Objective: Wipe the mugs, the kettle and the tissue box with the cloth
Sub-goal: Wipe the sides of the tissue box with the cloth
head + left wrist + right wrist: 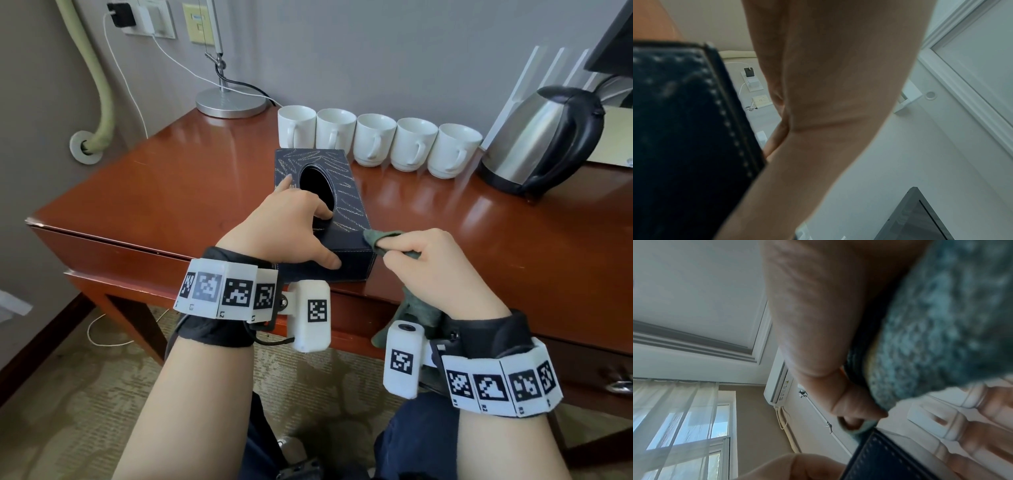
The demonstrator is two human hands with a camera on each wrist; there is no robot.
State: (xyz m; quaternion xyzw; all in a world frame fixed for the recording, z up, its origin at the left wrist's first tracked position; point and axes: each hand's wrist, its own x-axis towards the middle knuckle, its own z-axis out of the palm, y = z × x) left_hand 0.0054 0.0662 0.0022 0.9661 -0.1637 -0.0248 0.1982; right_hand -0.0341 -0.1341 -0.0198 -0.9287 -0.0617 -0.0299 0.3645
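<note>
A dark blue tissue box (346, 192) with an oval opening lies near the front edge of the wooden desk (171, 192). My left hand (291, 226) holds it from above, thumb on its near end, a finger at the opening's rim. My right hand (421, 260) grips a green cloth (380, 240) and presses it against the box's near right corner. In the right wrist view the cloth (937, 331) touches the box (890, 459). The left wrist view shows the box's stitched side (684, 129). Several white mugs (376, 144) stand in a row behind; a steel kettle (544, 137) stands at the right.
A lamp base (231, 101) stands at the back left of the desk, with cables running to wall sockets (144, 17). A dark screen (613, 37) shows at the top right. The desk's front edge is just below the box.
</note>
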